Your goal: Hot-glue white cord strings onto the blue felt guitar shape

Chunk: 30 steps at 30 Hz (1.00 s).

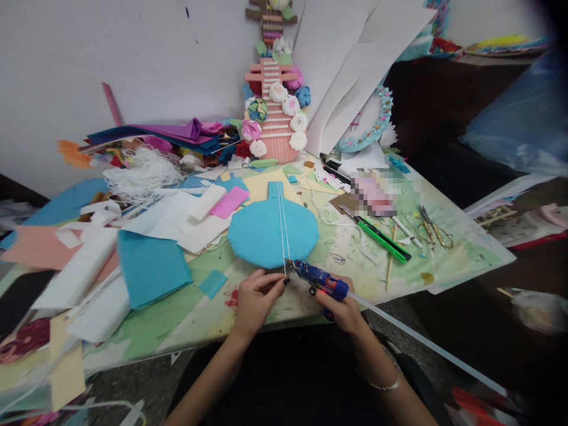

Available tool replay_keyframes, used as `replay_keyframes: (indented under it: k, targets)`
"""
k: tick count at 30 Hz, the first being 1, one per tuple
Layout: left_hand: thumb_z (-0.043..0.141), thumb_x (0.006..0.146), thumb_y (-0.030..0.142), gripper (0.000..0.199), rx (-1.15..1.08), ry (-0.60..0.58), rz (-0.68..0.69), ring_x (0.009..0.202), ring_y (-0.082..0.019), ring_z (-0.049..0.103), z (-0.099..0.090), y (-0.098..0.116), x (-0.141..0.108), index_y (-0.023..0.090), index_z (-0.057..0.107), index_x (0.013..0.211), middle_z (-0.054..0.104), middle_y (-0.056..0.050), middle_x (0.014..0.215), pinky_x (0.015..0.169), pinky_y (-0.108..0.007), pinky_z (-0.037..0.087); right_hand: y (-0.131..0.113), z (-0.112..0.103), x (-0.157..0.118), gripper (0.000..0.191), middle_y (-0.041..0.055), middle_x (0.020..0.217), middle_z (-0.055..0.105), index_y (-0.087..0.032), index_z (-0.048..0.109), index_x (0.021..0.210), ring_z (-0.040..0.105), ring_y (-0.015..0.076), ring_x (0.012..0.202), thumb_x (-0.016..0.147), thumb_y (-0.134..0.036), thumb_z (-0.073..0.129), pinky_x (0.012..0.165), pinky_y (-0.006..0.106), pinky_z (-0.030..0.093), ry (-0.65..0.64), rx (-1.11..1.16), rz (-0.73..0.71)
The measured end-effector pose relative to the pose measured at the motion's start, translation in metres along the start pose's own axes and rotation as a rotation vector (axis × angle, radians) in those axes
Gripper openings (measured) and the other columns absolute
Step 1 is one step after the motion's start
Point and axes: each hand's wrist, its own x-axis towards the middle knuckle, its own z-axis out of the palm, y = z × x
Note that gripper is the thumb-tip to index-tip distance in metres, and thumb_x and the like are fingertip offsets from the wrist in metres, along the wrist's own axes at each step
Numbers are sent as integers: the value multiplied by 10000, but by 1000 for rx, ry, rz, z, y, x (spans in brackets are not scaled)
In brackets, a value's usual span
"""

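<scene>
A flat blue rounded piece (252, 231) with a short neck lies at the front of the table. White strings (283, 228) run down its face from the neck to the near edge. My left hand (257, 299) pinches the string's lower end just off that edge. In my right hand (344, 310) is a blue hot glue gun (318, 277), its nozzle against or very near the string by the left fingertips; I cannot tell whether they touch. A long translucent glue stick (426, 338) sticks out of the gun's back, toward the lower right.
Folded blue paper (153, 269) and white paper rolls lie left, with a heap of white string (142, 174) behind. A green utility knife (384, 239) and scissors (430, 228) lie right. A pink flower-covered paper instrument (278, 127) leans on the wall.
</scene>
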Motion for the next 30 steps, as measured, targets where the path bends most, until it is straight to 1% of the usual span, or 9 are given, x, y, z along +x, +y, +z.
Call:
replay_keyframes:
  k: [3,9,15,19,25,28,30]
  targets:
    - [670,755,314,190,-30,0,-2,539,-109,637,0,2,0,166,772,817,591,-20,679,494,-183,484,0,-1,0,283,-30,563,390,-191,447,579,366,121,566,769,-328,606,535,267,294,-41,6,-7]
    - [681,750,299,172,-68,8,3,530,-108,636,0,4,0,163,770,806,588,-15,668,483,-178,496,1,-2,-2,295,-35,561,378,-188,435,572,356,113,557,773,-326,602,528,260,287,-53,-12,-22]
    - [699,741,301,164,-101,4,-1,535,-106,637,0,3,-1,161,767,794,595,-16,677,501,-184,526,1,-5,-3,255,-25,584,418,-177,488,606,384,119,569,767,-340,601,532,257,304,-83,-21,-14]
    - [701,738,313,176,-123,8,-16,537,-103,637,0,3,-1,160,766,796,586,-12,679,510,-185,541,1,-6,-5,268,-27,585,396,-177,486,605,368,118,574,775,-354,593,534,259,305,-103,-40,-19]
    - [701,734,328,187,-93,16,-3,523,-97,613,0,7,-1,160,769,782,570,-9,651,480,-175,522,-1,-6,-5,236,-22,581,428,-169,537,626,379,121,571,774,-343,597,539,257,325,-113,-73,-30]
    - [704,736,321,183,-77,13,-9,532,-98,614,-1,5,-1,160,770,794,568,-10,654,486,-175,513,0,-6,-4,252,-20,577,442,-173,544,617,391,123,564,776,-359,604,539,258,331,-119,-69,-31]
    - [707,737,329,190,-82,13,-21,541,-103,620,-1,4,-1,162,770,801,566,-11,667,499,-185,518,1,-5,-4,260,-18,568,456,-179,549,608,407,130,564,755,-378,629,542,262,340,-93,-56,-11]
